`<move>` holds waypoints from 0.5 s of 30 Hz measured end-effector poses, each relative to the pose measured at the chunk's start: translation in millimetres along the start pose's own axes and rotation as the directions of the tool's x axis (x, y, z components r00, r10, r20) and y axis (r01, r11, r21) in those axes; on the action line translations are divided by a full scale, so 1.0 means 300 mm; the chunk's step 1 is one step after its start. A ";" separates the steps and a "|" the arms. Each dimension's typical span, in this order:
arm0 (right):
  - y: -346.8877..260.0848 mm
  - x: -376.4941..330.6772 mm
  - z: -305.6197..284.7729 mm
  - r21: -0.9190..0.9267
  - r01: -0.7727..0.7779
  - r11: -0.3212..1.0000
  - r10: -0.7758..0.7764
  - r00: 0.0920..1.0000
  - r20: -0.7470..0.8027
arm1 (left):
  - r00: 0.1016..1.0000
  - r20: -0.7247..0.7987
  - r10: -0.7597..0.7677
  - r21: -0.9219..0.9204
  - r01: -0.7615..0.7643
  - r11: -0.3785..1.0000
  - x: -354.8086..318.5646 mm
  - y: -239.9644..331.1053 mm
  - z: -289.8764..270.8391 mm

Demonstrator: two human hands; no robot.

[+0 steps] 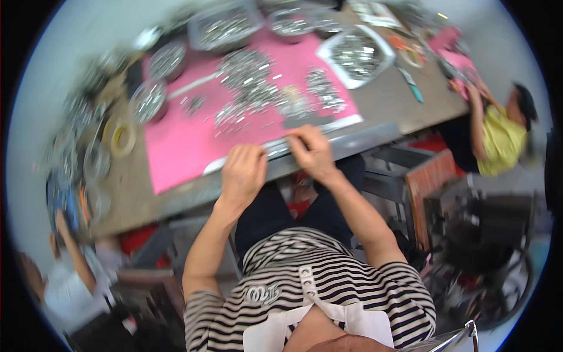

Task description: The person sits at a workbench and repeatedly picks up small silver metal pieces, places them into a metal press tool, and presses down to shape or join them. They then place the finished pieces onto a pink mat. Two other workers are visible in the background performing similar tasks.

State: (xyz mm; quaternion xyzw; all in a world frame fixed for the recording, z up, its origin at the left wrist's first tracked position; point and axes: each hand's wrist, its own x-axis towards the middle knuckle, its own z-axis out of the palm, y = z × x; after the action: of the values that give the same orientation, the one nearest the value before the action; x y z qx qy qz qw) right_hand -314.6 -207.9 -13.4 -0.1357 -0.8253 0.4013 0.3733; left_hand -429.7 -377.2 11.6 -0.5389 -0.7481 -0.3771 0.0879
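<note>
My left hand (pixel 243 170) rests at the near edge of the pink sheet (pixel 182 138), its fingers bent and close together. My right hand (pixel 314 154) is just to its right, thumb and fingers drawn together at the same edge. Between them lies a short row of shiny metal pieces (pixel 277 148); blur hides whether either hand grips one. Beyond the hands, a loose heap of small metal parts (pixel 252 97) spreads over the sheet. A smaller pile of metal parts (pixel 324 91) sits to the right, near a grey patch (pixel 308 120).
Tubs of metal parts stand around the sheet: a clear bin (pixel 226 26), a white basin (pixel 356 56) and round bowls (pixel 149 101). Tape rolls (pixel 123 138) lie left; a teal-handled tool (pixel 417 94) lies right. Co-workers sit at right (pixel 505 138) and left (pixel 76 281).
</note>
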 end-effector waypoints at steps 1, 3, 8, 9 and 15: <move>0.001 0.004 -0.003 -0.002 0.017 1.000 -0.017 1.000 0.004 | 1.000 -0.003 -0.004 -0.007 0.004 1.000 0.001 0.005 0.006; 0.013 0.006 -0.012 0.002 0.054 0.999 -0.054 0.998 -0.019 | 1.000 0.004 -0.023 -0.005 0.023 1.000 -0.001 0.005 0.021; 0.054 -0.003 -0.033 0.017 0.072 0.997 -0.073 0.997 0.021 | 0.988 -0.009 0.156 0.121 -0.154 0.981 -0.027 -0.024 0.029; 0.060 -0.002 -0.046 0.011 0.073 0.997 -0.073 0.995 0.070 | 0.989 0.006 0.149 0.130 -0.148 0.980 -0.028 -0.019 0.028; 0.013 0.030 -0.195 -0.107 0.054 0.993 -0.002 0.898 0.441 | 0.993 -0.058 -0.098 0.095 0.104 0.990 -0.102 -0.031 -0.060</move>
State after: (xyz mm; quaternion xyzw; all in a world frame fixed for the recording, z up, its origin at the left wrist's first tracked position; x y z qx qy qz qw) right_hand -278.6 -167.9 11.3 -0.0512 -0.9121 0.3674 0.1746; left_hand -430.4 -413.1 3.3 -0.4850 -0.7893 -0.3584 0.1149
